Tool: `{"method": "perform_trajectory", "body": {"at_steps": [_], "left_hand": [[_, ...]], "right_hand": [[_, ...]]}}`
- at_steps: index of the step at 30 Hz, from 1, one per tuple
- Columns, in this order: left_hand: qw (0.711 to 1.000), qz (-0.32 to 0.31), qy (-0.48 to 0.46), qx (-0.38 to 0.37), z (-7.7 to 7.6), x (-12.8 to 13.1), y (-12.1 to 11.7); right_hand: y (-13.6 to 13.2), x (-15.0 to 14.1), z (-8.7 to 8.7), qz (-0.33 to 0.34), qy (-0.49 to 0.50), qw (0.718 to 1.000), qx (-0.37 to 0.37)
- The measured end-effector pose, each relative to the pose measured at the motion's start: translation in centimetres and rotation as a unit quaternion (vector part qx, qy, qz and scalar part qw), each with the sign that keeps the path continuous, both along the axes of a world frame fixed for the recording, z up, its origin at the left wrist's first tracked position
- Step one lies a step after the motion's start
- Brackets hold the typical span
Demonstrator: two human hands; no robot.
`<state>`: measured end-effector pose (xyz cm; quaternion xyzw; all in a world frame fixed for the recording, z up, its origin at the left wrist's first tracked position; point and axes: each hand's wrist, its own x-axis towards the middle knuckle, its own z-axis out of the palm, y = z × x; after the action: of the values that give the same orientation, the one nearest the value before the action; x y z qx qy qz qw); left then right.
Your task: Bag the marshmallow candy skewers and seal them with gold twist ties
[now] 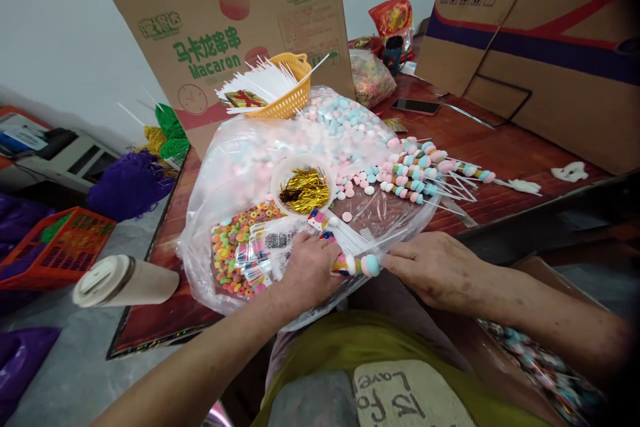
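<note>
My left hand [313, 265] is closed around a candy skewer [356, 265], whose pink, white, yellow and blue pieces stick out to the right. Close to its blue tip is my right hand [440, 271], thumb and fingers pinched together; what is between them, if anything, is too small to make out. Under the left hand lie clear printed wrappers [273, 240] and white sticks [350, 237]. Ring-shaped candies [240, 237] spread to the left. Behind the hands stands a bowl [277, 181] of gold twist ties [306, 191]. Finished-looking skewers [417, 170] are piled at the right.
A large plastic bag [215, 160] of pastel candies covers the table [475, 137]. On it rests a yellow basket [295, 97] of white sticks. Cardboard boxes [280, 13] stand behind and right. A lidded cup [130, 280] is at the left edge; a phone [416, 106] lies farther back.
</note>
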<state>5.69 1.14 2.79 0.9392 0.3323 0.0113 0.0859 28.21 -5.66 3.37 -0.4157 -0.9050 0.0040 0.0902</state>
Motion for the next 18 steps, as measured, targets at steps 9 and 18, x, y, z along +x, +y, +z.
{"method": "perform_trajectory", "body": {"at_steps": [9,18], "left_hand": [[0.959,-0.002,0.043,-0.28,1.6,1.3,0.5],[0.935,-0.034,-0.029,-0.353,1.1,1.4,1.8]], "right_hand": [[0.1,-0.6,0.7,0.067,-0.003,0.998,0.015],[1.1,-2.2,-2.7,0.057,0.028,0.998,0.009]]}}
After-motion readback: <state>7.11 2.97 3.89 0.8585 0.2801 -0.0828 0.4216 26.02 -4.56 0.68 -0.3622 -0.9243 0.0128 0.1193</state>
